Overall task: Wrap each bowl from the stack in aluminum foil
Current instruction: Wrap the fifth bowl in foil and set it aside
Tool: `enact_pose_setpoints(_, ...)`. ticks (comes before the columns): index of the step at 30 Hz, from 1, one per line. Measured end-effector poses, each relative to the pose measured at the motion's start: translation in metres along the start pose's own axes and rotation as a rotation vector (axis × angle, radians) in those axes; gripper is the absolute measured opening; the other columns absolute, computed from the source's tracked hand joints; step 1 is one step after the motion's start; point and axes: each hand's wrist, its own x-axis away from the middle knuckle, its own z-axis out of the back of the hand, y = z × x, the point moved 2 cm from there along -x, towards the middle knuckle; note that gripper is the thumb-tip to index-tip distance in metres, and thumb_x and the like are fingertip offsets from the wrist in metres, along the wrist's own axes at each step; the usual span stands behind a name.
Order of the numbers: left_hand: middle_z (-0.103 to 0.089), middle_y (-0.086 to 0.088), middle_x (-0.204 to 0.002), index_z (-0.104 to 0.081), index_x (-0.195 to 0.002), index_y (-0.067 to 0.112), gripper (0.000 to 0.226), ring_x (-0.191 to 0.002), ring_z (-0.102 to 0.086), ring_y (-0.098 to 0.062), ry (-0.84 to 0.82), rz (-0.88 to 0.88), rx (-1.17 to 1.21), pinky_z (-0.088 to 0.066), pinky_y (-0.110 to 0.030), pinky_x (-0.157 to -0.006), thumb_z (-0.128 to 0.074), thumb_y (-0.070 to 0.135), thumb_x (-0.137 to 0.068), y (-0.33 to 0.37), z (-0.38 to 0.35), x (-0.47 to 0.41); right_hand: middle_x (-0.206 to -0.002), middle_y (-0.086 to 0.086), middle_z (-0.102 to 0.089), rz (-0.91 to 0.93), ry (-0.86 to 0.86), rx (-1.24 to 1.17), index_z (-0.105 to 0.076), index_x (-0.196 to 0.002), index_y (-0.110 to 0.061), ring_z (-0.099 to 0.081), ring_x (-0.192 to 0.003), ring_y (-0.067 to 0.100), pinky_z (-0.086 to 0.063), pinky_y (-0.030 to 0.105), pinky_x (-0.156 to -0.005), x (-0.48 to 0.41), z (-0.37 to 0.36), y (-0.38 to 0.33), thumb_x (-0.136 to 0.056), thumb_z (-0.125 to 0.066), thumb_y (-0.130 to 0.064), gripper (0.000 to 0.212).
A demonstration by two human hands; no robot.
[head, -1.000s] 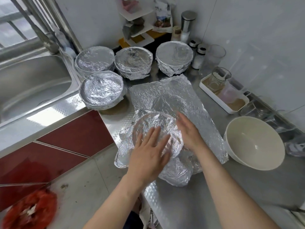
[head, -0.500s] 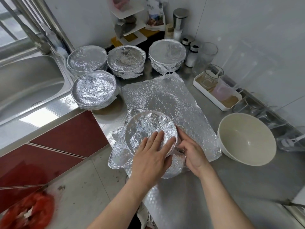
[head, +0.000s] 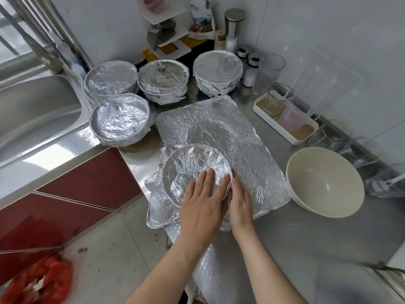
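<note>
Sliding up from the near corner where it worked half a second earlier, the person's right hand now lies along the right side of the foil-covered bowl. Its fingers are pressed together and point far, flattening foil against the rim; the thumb is hidden, so its position cannot be told. The left hand stays flat on top of the same bowl, with straight, slightly spread fingers pressing the crinkled foil down.

That bowl sits at the near left edge of the steel counter, with loose foil bunched around its left and near sides. It overlaps the near left corner of a flat foil sheet spread behind it. An unwrapped cream bowl stands just beside the sheet's right edge.

Four wrapped bowls are grouped at the far left. Three form a row by the wall and one sits nearer, beside the sink. A white tray holding glasses stands at the far right.
</note>
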Motion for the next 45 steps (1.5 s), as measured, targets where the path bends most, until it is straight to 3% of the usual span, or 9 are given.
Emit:
enact_pose_setpoints(5,-0.042,-0.012,-0.151,-0.037,-0.148,0.025,0.053,-0.141,-0.037,-0.029,-0.006,-0.008,0.064,-0.037,-0.049,-0.111,-0.043,0.032,-0.096,-0.001,0.002,-0.003,-0.154,-0.001,-0.034,0.028,-0.034,0.155,-0.032,-0.149,-0.011,-0.031,-0.136,0.0,-0.025,0.003,-0.104,0.001,-0.007,0.002,-0.106,-0.032,-0.021,0.044)
enact_pose_setpoints(10,-0.011,-0.003,-0.163,-0.024,-0.154,0.027,0.072,-0.151,-0.005,-0.019,-0.113,-0.08,0.205,-0.007,-0.04,-0.122,-0.055,0.043,-0.091,-0.025,0.024,-0.004,-0.154,-0.01,-0.028,0.017,-0.117,0.198,-0.024,-0.152,-0.024,-0.03,-0.134,-0.001,-0.029,0.017,-0.106,-0.004,0.011,-0.013,-0.102,-0.046,-0.022,0.055)
enact_pose_setpoints(15,-0.006,0.0,-0.163,-0.018,-0.154,0.035,0.081,-0.151,-0.002,-0.02,-0.138,-0.096,0.114,-0.004,-0.042,-0.123,-0.061,0.053,-0.089,-0.039,0.028,-0.002,-0.149,-0.017,-0.026,-0.039,-0.278,0.312,-0.014,-0.147,-0.045,-0.04,-0.132,0.004,-0.037,0.023,-0.105,0.001,0.039,-0.007,-0.093,-0.057,-0.001,0.083)
enact_pose_setpoints(22,-0.032,-0.004,-0.157,-0.037,-0.149,0.027,0.067,-0.146,-0.027,-0.023,-0.038,-0.058,0.125,-0.018,-0.034,-0.115,-0.065,0.043,-0.09,-0.018,0.02,-0.004,-0.144,-0.013,-0.039,-0.12,-0.091,0.296,-0.022,-0.153,-0.028,-0.041,-0.132,0.007,-0.037,0.035,-0.112,0.016,0.031,0.02,-0.088,-0.068,-0.007,0.082)
enact_pose_setpoints(26,-0.053,-0.007,-0.142,-0.055,-0.135,0.019,0.059,-0.134,-0.048,-0.027,0.072,-0.063,0.086,-0.035,-0.038,-0.109,-0.077,0.034,-0.082,-0.013,0.015,-0.009,-0.117,0.002,-0.068,-0.165,0.08,0.245,-0.048,-0.134,-0.032,-0.068,-0.102,0.018,-0.053,0.051,-0.092,0.014,0.031,0.036,-0.08,-0.071,-0.029,0.059)
enact_pose_setpoints(30,-0.057,-0.007,-0.137,-0.057,-0.129,0.019,0.051,-0.132,-0.05,-0.028,0.095,-0.073,0.136,-0.047,-0.041,-0.102,-0.076,0.027,-0.082,-0.006,0.014,-0.011,-0.103,0.004,-0.071,-0.14,0.158,0.361,-0.047,-0.125,-0.042,-0.069,-0.09,0.027,-0.056,0.051,-0.078,0.005,0.026,0.045,-0.072,-0.056,-0.053,0.055)
enact_pose_setpoints(36,-0.059,-0.01,-0.136,-0.062,-0.128,0.016,0.055,-0.126,-0.055,-0.029,0.112,-0.095,0.129,-0.049,-0.042,-0.101,-0.08,0.018,-0.077,-0.006,0.012,-0.014,-0.101,0.006,-0.072,-0.151,0.217,0.183,-0.061,-0.117,-0.019,-0.07,-0.087,0.023,-0.057,0.048,-0.079,0.0,0.008,0.028,-0.089,-0.064,-0.03,0.03)
enact_pose_setpoints(43,-0.058,-0.008,-0.137,-0.059,-0.129,0.02,0.048,-0.127,-0.054,-0.028,0.106,-0.08,0.168,-0.051,-0.041,-0.097,-0.075,0.028,-0.084,-0.009,0.01,-0.016,-0.124,0.022,-0.057,0.017,0.18,0.876,-0.04,-0.14,-0.009,-0.055,-0.114,0.039,-0.042,0.04,-0.085,0.0,0.016,0.001,-0.094,-0.056,-0.03,0.053)
enact_pose_setpoints(45,-0.053,-0.009,-0.143,-0.054,-0.134,0.022,0.062,-0.133,-0.048,-0.028,0.07,-0.074,0.11,-0.041,-0.046,-0.107,-0.077,0.036,-0.079,-0.012,0.015,-0.016,-0.133,0.02,-0.048,0.136,0.234,0.812,-0.036,-0.146,-0.01,-0.048,-0.123,0.036,-0.038,0.038,-0.097,-0.004,0.029,-0.006,-0.091,-0.062,-0.025,0.062)
